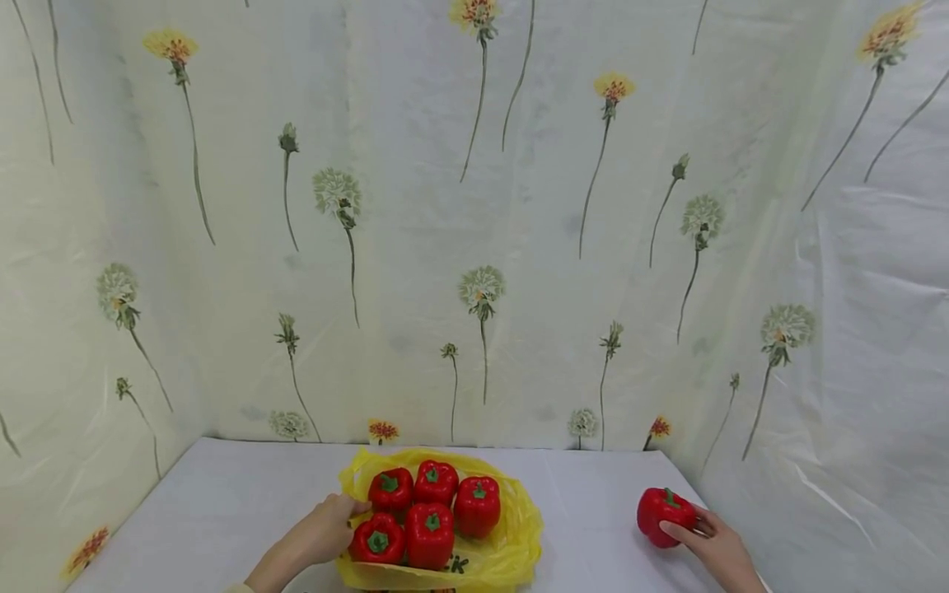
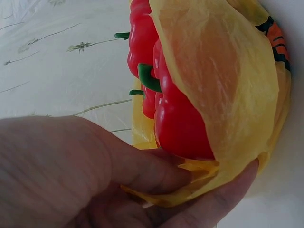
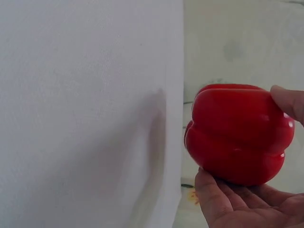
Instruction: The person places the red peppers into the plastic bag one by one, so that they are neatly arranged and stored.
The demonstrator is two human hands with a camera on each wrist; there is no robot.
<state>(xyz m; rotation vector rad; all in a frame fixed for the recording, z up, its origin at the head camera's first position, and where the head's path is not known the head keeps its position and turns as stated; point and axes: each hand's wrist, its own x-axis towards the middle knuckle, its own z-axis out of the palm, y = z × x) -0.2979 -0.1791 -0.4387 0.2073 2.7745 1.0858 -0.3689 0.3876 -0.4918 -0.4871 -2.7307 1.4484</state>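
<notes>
Several red bell peppers (image 1: pixel 430 527) with green stems sit in a spread yellow plastic bag (image 1: pixel 519 527) on the table. My left hand (image 1: pixel 329 527) pinches the bag's left edge between thumb and fingers; in the left wrist view the bag's fold (image 2: pixel 190 190) lies in that grip, close beside a pepper (image 2: pixel 183 123). Away to the right, my right hand (image 1: pixel 715 548) holds a single red bell pepper (image 1: pixel 660 515), its thumb on one side and fingers on the other. In the right wrist view this pepper (image 3: pixel 240 135) is raised off the table, over its edge.
The white table (image 1: pixel 586 519) is bordered at the back and sides by a hanging flower-print sheet (image 1: pixel 415 247). Between the yellow bag and the right hand lies a stretch of bare tabletop. Part of a white round thing (image 1: pixel 315 579) shows under the bag's near left side.
</notes>
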